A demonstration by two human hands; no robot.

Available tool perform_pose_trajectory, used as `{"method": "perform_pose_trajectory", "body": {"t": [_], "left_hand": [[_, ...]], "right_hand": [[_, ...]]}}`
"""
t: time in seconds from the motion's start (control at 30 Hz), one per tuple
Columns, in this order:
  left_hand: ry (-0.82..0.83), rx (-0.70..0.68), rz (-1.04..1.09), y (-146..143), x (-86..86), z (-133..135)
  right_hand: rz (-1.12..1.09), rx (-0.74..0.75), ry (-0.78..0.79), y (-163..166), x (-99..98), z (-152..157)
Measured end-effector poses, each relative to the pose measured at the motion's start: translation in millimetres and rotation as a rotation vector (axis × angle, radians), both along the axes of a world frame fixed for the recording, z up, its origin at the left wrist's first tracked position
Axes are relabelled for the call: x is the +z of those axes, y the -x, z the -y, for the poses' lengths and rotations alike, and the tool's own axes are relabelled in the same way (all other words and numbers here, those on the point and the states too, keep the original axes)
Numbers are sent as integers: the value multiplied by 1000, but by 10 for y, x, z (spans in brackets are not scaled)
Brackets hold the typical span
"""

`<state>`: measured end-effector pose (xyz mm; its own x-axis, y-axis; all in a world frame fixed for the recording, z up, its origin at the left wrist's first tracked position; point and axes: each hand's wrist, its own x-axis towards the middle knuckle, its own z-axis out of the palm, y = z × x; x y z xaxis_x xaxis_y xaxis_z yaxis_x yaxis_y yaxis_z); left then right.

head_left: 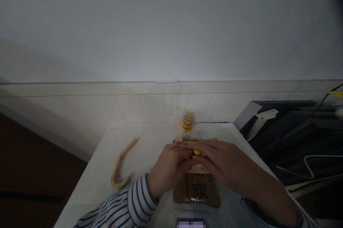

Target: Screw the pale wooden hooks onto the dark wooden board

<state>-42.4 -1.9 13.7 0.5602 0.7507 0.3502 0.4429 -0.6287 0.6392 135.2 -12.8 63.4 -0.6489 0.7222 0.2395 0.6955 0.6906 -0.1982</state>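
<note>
My right hand (222, 158) is closed, its thumb and fingers pinching a small object with a yellow end (197, 152) and a dark part; its full shape is hidden. Against it, my left hand (173, 165) is closed too, fingertips meeting at the dark part, so what they grip is mostly covered. Under both hands lies a pale wooden piece (198, 169), partly hidden. It rests on a brown, shiny packet or taped cardboard (184, 190) with black print. To the left, a hook-shaped wooden piece (116, 171) lies apart from my hands.
Near the wall stands a clear, dome-shaped container (188, 120) with a yellow base. White sheeting covers the table (93, 181). Dark panels (284, 138) and a white cable (308, 165) are beyond the table's right edge. A device edge (190, 223) shows at the bottom.
</note>
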Motion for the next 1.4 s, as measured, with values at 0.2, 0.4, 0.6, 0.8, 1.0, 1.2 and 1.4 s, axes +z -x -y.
{"method": "perform_pose_trajectory", "body": {"t": [0.2, 0.4, 0.6, 0.8, 1.0, 1.2, 1.4], "left_hand": [[29, -48, 5, 5, 55, -9], [33, 78, -49, -14, 41, 21], [-1, 179, -24, -23, 22, 43], [-12, 148, 10, -27, -1, 37], [-8, 134, 7, -27, 14, 31], [18, 98, -7, -12, 43, 25], [16, 31, -2, 7, 39, 16]], "right_hand": [[23, -16, 14, 9, -10, -6], [30, -29, -3, 28, 8, 1], [33, -11, -8, 35, 7, 3], [6, 31, -3, -7, 8, 7], [-36, 91, -31, -5, 0, -10], [-26, 89, -46, 0, -14, -18], [-21, 49, -37, 4, -21, -16]]}}
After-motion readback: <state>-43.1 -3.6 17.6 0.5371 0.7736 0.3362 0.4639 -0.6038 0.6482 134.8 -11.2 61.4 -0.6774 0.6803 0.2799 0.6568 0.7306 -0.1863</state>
